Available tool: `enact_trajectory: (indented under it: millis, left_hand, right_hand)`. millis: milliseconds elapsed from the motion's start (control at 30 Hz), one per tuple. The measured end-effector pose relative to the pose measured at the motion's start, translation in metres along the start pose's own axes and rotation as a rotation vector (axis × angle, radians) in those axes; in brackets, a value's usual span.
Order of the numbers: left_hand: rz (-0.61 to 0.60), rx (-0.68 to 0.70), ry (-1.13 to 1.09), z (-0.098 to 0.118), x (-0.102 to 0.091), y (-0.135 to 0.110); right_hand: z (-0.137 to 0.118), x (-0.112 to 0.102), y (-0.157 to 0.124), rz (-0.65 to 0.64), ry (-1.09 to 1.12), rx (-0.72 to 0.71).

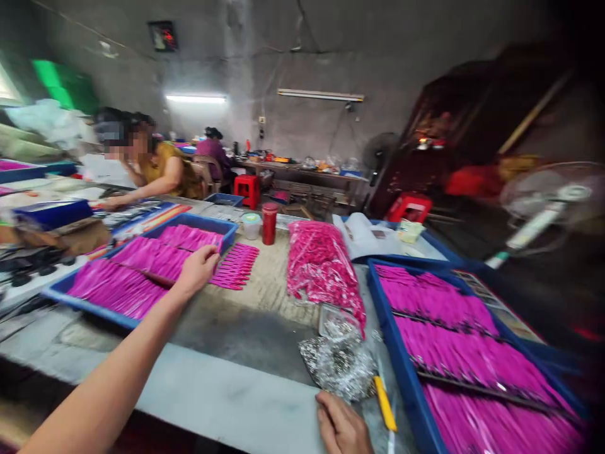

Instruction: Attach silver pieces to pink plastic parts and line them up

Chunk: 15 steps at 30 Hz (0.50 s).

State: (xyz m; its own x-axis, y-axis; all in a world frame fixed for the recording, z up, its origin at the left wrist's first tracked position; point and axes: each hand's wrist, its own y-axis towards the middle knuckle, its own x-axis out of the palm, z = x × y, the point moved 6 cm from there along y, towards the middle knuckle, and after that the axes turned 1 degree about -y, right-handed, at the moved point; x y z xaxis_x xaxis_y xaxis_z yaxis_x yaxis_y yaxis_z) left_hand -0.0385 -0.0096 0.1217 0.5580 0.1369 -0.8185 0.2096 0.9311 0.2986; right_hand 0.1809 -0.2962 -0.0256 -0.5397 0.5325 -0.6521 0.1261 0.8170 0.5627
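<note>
The left grip (198,272) is positioned at the right-hand side of the left blue tray (94,309), between the magenta sticks (125,291) in that tray and the loose row of sticks (236,266) laid out on the desk (212,388). The fingers are bent, with the thumb and forefinger brought together at the near left end of the row. Whether a stick is pinched between them cannot be determined, as the fingertips are small and blurred. The loose row is located just beside the grip, to its right; its sticks are laid side by side, roughly parallel. The tray sticks are arranged in packed rows to the left of the grip.

The right grip (343,425) is placed at the near edge of the desk and is partly cut off by the lower border of the view. Its fingers are loosely curled; whether anything is held cannot be determined. A crumpled silvery heap (338,359) is located just beyond it, and a yellow-handled tool (385,403) is laid just to its right, beside the right blue tray (394,353), in which further magenta sticks are held in rows. A clear bag (321,265) filled with pink pieces is set beyond the heap.
</note>
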Motion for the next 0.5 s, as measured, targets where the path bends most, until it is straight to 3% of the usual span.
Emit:
enact_trajectory:
  millis: [100,267,367,500]
  left_hand:
    - [-0.122,0.158,-0.4,0.052,0.027,-0.026]
    - [-0.497,0.113,-0.885,0.124,0.09,-0.101]
    - [-0.633,0.029,-1.075,0.149,0.115,-0.143]
    - [-0.66,-0.087,-1.172,0.159,0.133,-0.172]
  right_hand:
    - [-0.005,-0.007,0.011,-0.045,0.031,0.085]
    - [-0.005,-0.021,0.027,-0.081,0.236,0.342]
    - [-0.006,-0.029,0.032,-0.074,0.374,0.386]
    - [-0.002,-0.032,0.026,-0.059,0.478,0.448]
